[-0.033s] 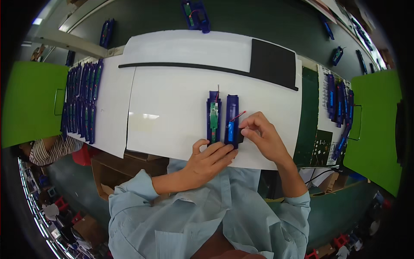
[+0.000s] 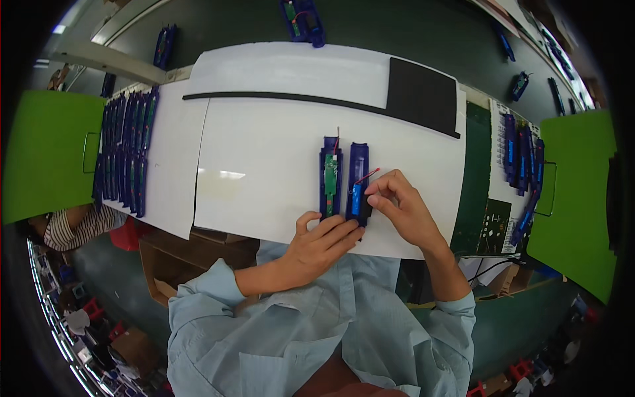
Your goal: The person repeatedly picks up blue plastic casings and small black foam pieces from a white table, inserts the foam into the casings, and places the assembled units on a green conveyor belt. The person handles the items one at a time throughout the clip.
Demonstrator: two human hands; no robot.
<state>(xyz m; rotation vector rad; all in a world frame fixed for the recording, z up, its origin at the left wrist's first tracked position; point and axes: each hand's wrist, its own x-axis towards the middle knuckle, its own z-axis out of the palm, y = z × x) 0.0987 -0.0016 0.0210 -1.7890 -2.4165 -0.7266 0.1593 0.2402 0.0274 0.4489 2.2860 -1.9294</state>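
Note:
Two long blue plastic housing halves lie side by side on the white board. The left housing half (image 2: 323,169) holds a green circuit board (image 2: 331,175), with a thin wire rising from its top. The right housing half (image 2: 359,159) holds a light-blue cylindrical battery (image 2: 356,198) with a red wire. My left hand (image 2: 322,246) lies across the lower ends of both halves, its fingers curled over them. Thumb and forefinger of my right hand (image 2: 407,210) pinch a small flat black piece (image 2: 365,208) at the battery's right side; its far extent is partly hidden.
Rows of blue housings with boards (image 2: 126,149) stand at the left; battery-filled ones (image 2: 522,155) lie at the right. A black strip (image 2: 278,99) and a black sheet (image 2: 423,96) lie across the board's back. Green panels (image 2: 49,155) flank the bench. Another open housing (image 2: 303,21) lies beyond.
My right hand has brought the black piece slightly left, closer against the battery in the right housing half. My left hand keeps its place on both halves. The whole view has shifted a little.

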